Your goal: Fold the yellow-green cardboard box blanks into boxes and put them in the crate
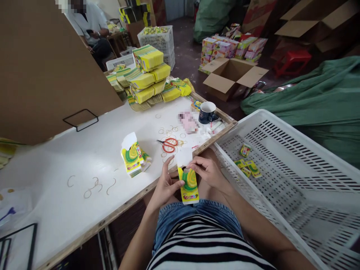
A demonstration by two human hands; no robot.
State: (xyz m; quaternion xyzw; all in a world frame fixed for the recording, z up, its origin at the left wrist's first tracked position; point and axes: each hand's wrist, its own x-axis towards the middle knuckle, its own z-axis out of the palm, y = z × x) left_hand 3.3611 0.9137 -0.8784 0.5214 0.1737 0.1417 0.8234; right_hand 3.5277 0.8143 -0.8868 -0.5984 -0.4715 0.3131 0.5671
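A yellow and green carton (189,187) with a raised white flap is held above my lap, upright, between both hands. My left hand (168,183) grips its left side, thumb across the front and index finger raised. At the carton's top right, the fingers of my right hand (206,170) are pinched on the edge by the flap. On the white table (112,202), left of my hands, stands a small stack of similar flat cartons (131,159). Red-handled scissors (168,144) lie beyond my left hand, among scattered rubber bands (96,184).
Bundled yellow cartons (149,78) are piled at the table's far end. A dark mug (207,112) stands near the right corner. On my right, a white crate (281,198) holds several small packs (253,168). Beyond are an open cardboard box (233,75) and a seated person (91,30).
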